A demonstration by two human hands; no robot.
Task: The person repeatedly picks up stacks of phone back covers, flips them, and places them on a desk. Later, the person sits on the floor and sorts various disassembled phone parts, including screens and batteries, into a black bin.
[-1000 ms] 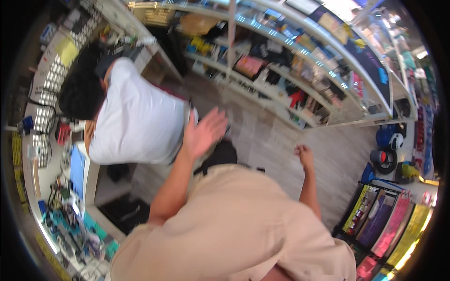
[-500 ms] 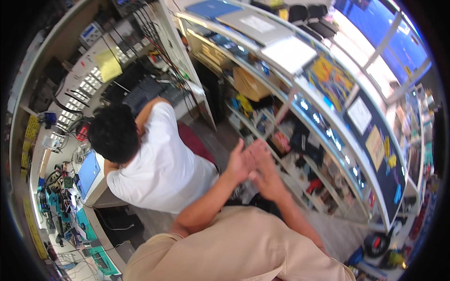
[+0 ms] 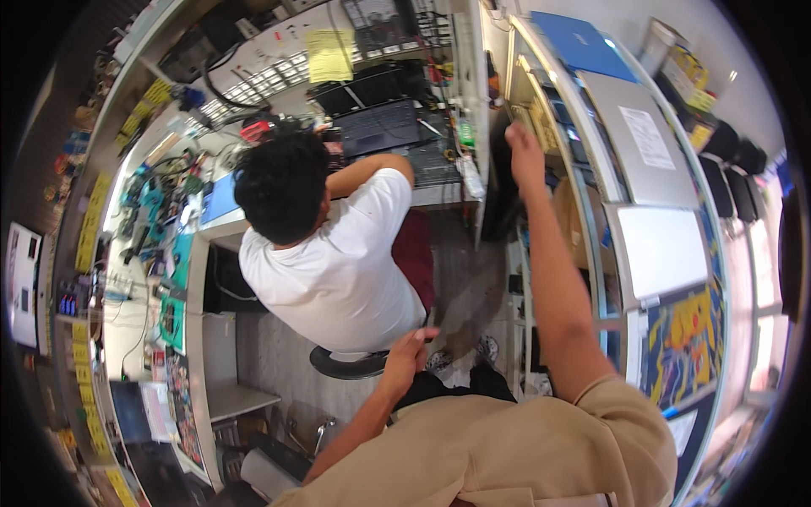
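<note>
My right arm is stretched forward, and my right hand is raised between the white partition and the end of the glass display counter. Its fingers look curled in, with no object showing in them; whether it touches the counter end I cannot tell. My left hand hovers low in front of my body, beside the seated co-worker's back, holding nothing visible. One of its fingers points out to the right. The co-worker in a white shirt sits on a dark red chair, facing a laptop on the workbench.
On the counter lie a blue laptop, a grey laptop and a white panel. Tools and teal mats cover the left bench. Black chairs stand beyond the counter. Grey wooden floor shows around the chair.
The view has swung left, towards the co-worker. My hands, close together before, are now apart: the right reaches forward, the left stays low near my body.
</note>
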